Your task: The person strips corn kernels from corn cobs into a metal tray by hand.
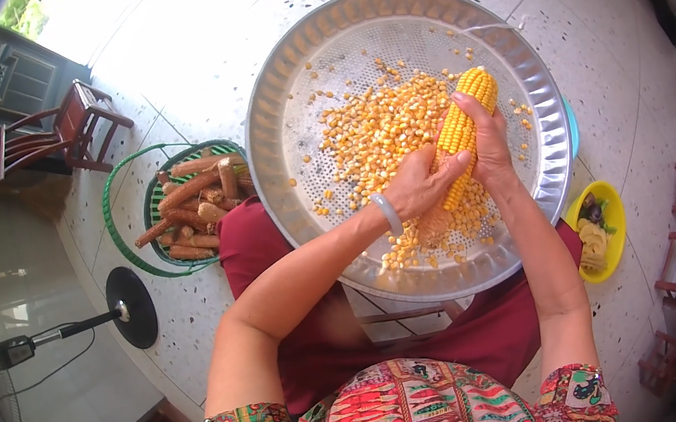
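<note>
My right hand (488, 140) is wrapped around an ear of yellow corn (458, 127), tilted with its tip up to the right. Against the ear's near side presses my left hand (415, 186), a pale bangle on its wrist. Its fingers are curled around a brownish bare corn cob (437, 227), partly hidden and slightly blurred. Both hands are above a wide round metal pan (285, 210) with a perforated bottom, resting over my lap. Loose corn kernels (378, 131) lie heaped in the middle of the pan, some scattered outward.
A green basket (113, 214) full of stripped cobs (195, 189) stands left of the pan. To the right sits a yellow bowl (615, 209) with darker scraps. A stand fan (132, 307) and wooden chairs (76, 123) are farther out on the speckled floor.
</note>
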A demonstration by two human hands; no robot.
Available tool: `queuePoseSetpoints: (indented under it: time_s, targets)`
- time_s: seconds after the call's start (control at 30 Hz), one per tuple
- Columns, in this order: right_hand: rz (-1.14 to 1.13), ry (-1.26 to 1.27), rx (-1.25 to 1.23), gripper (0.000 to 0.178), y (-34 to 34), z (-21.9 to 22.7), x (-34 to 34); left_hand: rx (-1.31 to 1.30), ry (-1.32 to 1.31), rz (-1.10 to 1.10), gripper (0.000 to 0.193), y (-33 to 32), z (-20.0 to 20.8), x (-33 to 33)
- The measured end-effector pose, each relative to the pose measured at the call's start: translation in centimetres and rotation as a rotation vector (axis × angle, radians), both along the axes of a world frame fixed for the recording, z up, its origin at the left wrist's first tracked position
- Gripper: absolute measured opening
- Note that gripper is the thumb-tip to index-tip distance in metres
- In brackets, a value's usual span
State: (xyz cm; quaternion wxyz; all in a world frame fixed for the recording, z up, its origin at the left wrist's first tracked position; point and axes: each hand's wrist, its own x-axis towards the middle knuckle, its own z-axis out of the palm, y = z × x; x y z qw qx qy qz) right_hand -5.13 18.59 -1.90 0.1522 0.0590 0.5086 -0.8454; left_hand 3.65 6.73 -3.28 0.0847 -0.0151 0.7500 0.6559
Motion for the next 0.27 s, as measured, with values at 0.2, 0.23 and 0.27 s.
queuePoseSetpoints:
  time_s: [0.2,0.23,0.27]
  targets:
    - [0.112,-0.093,-0.024,0.034,0.3,-0.5,-0.4,-0.020,0.099,-0.005,0.057,-0.4,-1.1,0.0]
    - [0.145,-0.134,-0.057,0.036,0.5,-0.9,-0.7,-0.020,0.094,-0.016,0.057,-0.6,-1.2,0.0]
    - [0.177,-0.177,-0.089,0.037,0.6,-1.3,-1.0,-0.019,0.086,-0.028,0.057,-0.9,-0.8,-0.1]
